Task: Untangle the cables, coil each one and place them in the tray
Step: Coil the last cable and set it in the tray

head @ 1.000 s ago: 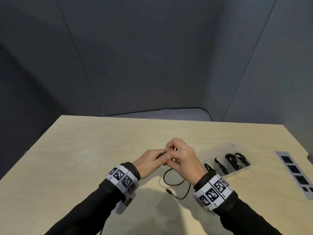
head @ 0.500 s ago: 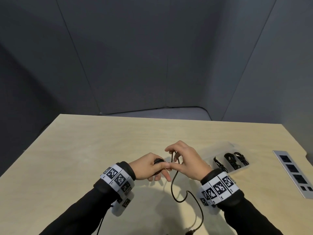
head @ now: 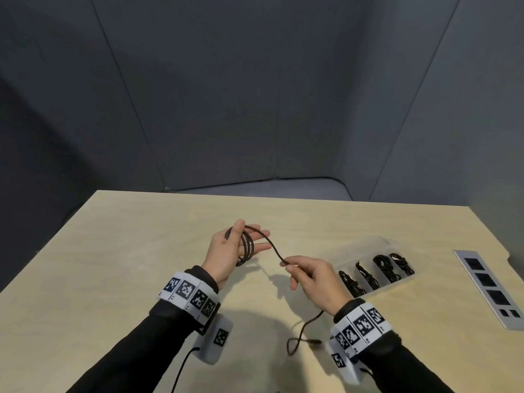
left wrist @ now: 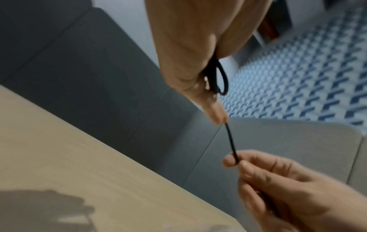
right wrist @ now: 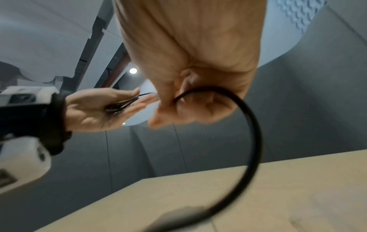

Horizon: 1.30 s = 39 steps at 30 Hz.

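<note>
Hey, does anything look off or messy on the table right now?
Nothing stands out. The left hand holds neat loops of the black cable, the right hand pinches its free length, and its tail trails on the table. Four coiled cables sit tidily in the tray.

We look down at a pale wooden table [head: 119,279] whose light grain runs across it, its far edge straight and its right edge notched near the corner. Set flush into the top at the right is a grey socket panel [head: 487,287] with dark square openings. Around the table stand dark grey wall panels [head: 198,95], meeting at seams and folding into a corner behind the far edge. Beyond that edge we see a strip of lighter grey floor [head: 255,185]. From the wrist views we catch a ceiling with a small round lamp [right wrist: 133,70] and a blue-and-white patterned surface [left wrist: 298,78]. Soft shadows fall on the tabletop.
</note>
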Each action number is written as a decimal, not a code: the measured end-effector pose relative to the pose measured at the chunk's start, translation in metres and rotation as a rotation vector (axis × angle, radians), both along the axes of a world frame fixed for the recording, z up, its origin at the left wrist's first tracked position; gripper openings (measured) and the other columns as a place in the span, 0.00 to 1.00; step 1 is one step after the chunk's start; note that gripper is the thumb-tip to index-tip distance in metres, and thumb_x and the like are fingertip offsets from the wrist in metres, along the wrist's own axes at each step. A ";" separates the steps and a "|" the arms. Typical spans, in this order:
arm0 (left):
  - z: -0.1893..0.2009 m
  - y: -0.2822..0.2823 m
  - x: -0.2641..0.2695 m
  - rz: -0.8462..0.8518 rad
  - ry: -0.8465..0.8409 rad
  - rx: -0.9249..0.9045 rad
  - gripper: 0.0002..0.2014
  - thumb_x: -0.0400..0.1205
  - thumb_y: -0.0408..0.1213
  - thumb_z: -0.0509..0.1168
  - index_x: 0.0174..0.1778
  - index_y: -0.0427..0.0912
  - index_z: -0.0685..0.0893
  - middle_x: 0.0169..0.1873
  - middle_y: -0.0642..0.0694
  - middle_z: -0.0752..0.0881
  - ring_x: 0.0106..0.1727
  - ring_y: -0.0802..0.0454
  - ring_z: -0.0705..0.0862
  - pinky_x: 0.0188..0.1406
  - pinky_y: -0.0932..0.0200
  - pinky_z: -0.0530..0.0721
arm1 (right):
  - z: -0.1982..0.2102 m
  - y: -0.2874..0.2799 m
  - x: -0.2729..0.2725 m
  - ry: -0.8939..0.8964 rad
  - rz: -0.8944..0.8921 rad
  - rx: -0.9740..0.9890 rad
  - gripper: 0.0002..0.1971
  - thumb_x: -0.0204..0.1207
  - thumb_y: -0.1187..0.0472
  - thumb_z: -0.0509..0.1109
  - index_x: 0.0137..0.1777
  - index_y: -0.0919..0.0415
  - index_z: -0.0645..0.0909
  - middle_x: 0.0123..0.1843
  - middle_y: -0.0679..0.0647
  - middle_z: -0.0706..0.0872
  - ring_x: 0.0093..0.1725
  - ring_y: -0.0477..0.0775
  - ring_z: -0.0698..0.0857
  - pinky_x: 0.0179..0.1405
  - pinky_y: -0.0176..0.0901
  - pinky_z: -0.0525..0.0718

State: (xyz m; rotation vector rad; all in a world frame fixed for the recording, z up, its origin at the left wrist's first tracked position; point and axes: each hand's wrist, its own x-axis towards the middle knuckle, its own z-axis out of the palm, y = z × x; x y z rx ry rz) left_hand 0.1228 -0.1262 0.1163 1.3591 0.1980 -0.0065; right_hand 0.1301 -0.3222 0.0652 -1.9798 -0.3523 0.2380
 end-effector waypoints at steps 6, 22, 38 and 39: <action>-0.005 -0.009 0.001 0.166 0.000 -0.175 0.18 0.88 0.49 0.49 0.40 0.42 0.75 0.24 0.48 0.73 0.25 0.55 0.78 0.34 0.55 0.86 | -0.009 0.024 -0.022 0.002 0.170 -0.023 0.13 0.81 0.59 0.65 0.62 0.49 0.84 0.21 0.43 0.79 0.23 0.37 0.74 0.32 0.27 0.71; -0.018 -0.003 0.002 -0.048 -0.234 0.838 0.26 0.88 0.50 0.47 0.22 0.45 0.67 0.18 0.51 0.73 0.26 0.43 0.77 0.26 0.58 0.67 | 0.014 0.020 -0.042 -0.232 0.229 -0.222 0.08 0.78 0.53 0.62 0.41 0.52 0.80 0.29 0.36 0.79 0.30 0.40 0.74 0.33 0.39 0.72; -0.019 -0.013 -0.020 -0.756 0.005 0.732 0.13 0.85 0.43 0.59 0.46 0.38 0.84 0.32 0.50 0.88 0.24 0.59 0.75 0.27 0.68 0.74 | 0.013 -0.006 -0.015 -0.081 -0.093 0.189 0.10 0.65 0.59 0.81 0.37 0.59 0.82 0.21 0.44 0.75 0.25 0.41 0.71 0.30 0.32 0.73; -0.019 -0.013 -0.020 -0.718 0.038 0.639 0.14 0.86 0.42 0.58 0.48 0.35 0.83 0.32 0.47 0.88 0.22 0.57 0.73 0.23 0.66 0.72 | 0.009 -0.007 -0.013 -0.026 -0.097 0.224 0.09 0.66 0.60 0.80 0.38 0.60 0.82 0.21 0.43 0.75 0.24 0.42 0.71 0.30 0.33 0.73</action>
